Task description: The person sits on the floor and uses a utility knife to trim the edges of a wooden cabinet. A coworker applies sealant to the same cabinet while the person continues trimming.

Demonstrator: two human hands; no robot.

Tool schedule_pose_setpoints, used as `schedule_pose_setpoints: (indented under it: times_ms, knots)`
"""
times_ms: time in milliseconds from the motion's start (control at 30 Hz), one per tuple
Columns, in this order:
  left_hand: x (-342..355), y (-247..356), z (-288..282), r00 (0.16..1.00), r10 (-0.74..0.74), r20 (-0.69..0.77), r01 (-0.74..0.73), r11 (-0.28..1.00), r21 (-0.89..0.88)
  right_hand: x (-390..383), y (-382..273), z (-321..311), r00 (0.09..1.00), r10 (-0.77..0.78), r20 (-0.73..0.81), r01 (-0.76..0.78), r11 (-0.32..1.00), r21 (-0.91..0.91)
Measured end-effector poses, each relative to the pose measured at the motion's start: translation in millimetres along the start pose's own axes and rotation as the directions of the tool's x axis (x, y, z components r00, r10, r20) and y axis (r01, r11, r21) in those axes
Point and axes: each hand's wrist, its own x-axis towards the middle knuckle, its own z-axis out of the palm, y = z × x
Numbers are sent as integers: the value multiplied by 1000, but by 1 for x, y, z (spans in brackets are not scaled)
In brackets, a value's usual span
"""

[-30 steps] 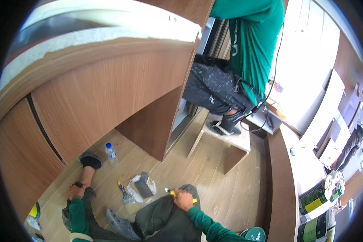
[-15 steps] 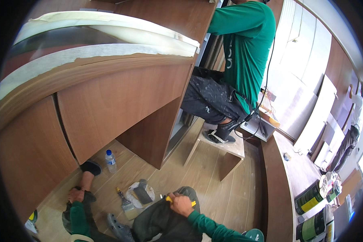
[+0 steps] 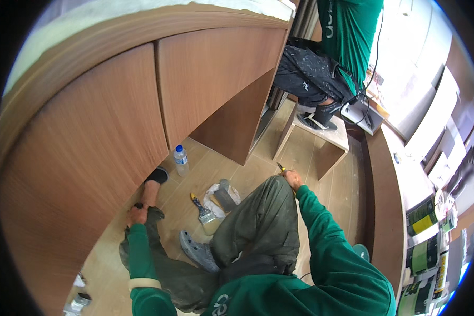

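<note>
My right hand (image 3: 292, 180) rests at my raised right knee, closed around a slim yellow utility knife (image 3: 282, 169); most of it is hidden in the fingers. Down by my left ankle, my left hand (image 3: 137, 215) is closed on the hem of my dark green trouser leg (image 3: 154, 213). Between my legs a wide paintbrush (image 3: 203, 211) lies on the wood floor. Beside it a grey flat block (image 3: 225, 200) sits on a crumpled white piece (image 3: 210, 203). A clear water bottle with a blue cap (image 3: 181, 161) stands near the cabinet.
The brown wood cabinet (image 3: 89, 142) fills the left, its top edge covered in white sheeting (image 3: 116, 11). Ahead, a co-worker in green (image 3: 347, 42) has a foot on a low stool (image 3: 321, 134). Paint cans (image 3: 421, 218) stand along the right ledge (image 3: 382, 210).
My view has tilted down and left, so more of my body shows. My right hand has moved forward to the knee with the knife. My left hand stays at the ankle.
</note>
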Motion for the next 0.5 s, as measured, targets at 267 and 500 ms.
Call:
schedule_pose_setpoints:
  times_ms: [267, 500]
  knots:
    - [8, -27, -2, 998, -66, -12, 67, 997, 35, -32, 0, 36, 989, -105, -105, 119, 983, 138]
    - [-50, 1, -5, 981, -12, -195, 33, 994, 107, -61, -29, 5, 986, 69, -149, -67, 998, 13]
